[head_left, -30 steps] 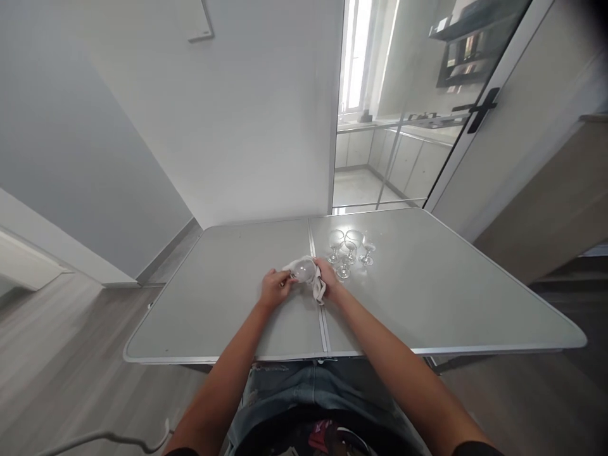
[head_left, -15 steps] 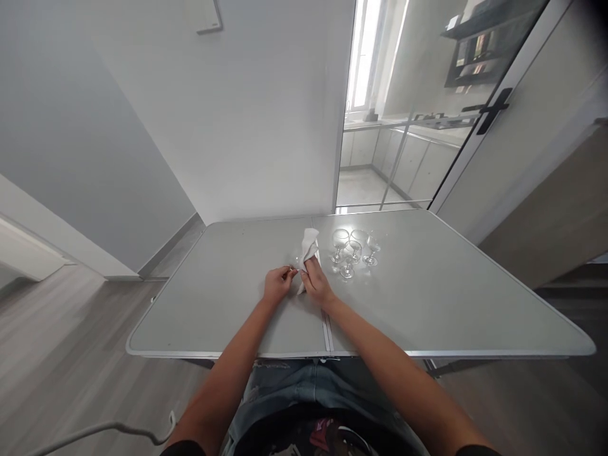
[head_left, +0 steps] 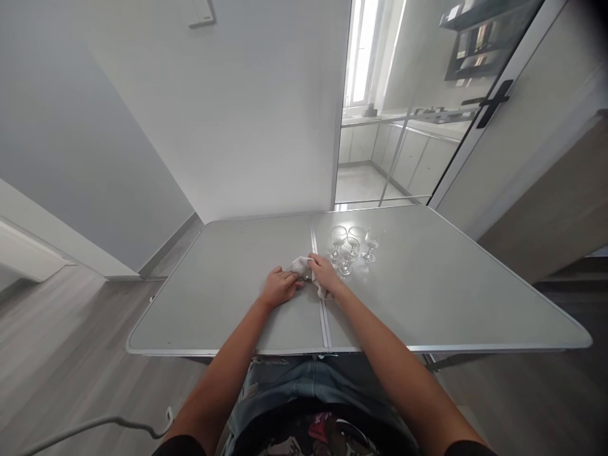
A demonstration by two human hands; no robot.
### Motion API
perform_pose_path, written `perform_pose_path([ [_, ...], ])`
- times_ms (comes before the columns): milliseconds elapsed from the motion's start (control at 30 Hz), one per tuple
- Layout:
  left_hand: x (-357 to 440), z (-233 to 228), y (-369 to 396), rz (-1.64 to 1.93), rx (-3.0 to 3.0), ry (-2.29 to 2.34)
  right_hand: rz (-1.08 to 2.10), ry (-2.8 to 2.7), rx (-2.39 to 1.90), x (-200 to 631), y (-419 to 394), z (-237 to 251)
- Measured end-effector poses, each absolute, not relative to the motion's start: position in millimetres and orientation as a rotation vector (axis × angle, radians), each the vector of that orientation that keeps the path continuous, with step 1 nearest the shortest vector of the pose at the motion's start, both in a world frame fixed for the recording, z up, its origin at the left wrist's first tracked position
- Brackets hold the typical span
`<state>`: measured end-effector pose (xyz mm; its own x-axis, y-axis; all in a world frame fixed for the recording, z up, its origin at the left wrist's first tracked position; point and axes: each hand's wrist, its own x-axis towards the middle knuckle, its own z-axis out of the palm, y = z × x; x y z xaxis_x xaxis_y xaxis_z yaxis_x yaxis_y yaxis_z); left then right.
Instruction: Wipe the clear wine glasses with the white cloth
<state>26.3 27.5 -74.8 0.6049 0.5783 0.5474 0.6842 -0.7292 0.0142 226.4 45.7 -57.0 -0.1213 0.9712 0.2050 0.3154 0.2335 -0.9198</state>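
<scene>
My left hand (head_left: 281, 287) is closed around a clear glass (head_left: 304, 277), mostly hidden by my fingers and the cloth. In my right hand (head_left: 325, 273) is a crumpled white cloth (head_left: 301, 263), pressed against the glass, with a loose end hanging below toward the table's seam. Both hands meet just above the middle of the table. Close to the right of them, several clear stemmed glasses (head_left: 352, 246) stand upright in a tight group.
The pale grey folding table (head_left: 228, 272) has a metal rim and a seam across its middle. Behind it rises a white wall (head_left: 266, 126). A glass door (head_left: 408, 126) with a black handle (head_left: 494, 103) is at the back right. A grey cable (head_left: 109, 421) curves at the lower left.
The cloth has gone from upright to bunched lower over the glass. My left hand has turned over more, and my right hand has shifted slightly right. The standing glasses have stayed put.
</scene>
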Motion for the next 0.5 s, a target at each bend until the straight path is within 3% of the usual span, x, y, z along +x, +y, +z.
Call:
perform_pose_path([
  [233,26,-74,32,-1.135,-2.57,-1.35,1.471,-0.828,-0.835,211,42,-59],
  [400,28,-74,35,-1.37,-2.516,-1.655,1.498,-0.894,-0.791,194,25,-63],
  [500,29,-75,36,-1.431,-2.538,-1.725,1.357,-1.139,-0.818,189,20,-65],
])
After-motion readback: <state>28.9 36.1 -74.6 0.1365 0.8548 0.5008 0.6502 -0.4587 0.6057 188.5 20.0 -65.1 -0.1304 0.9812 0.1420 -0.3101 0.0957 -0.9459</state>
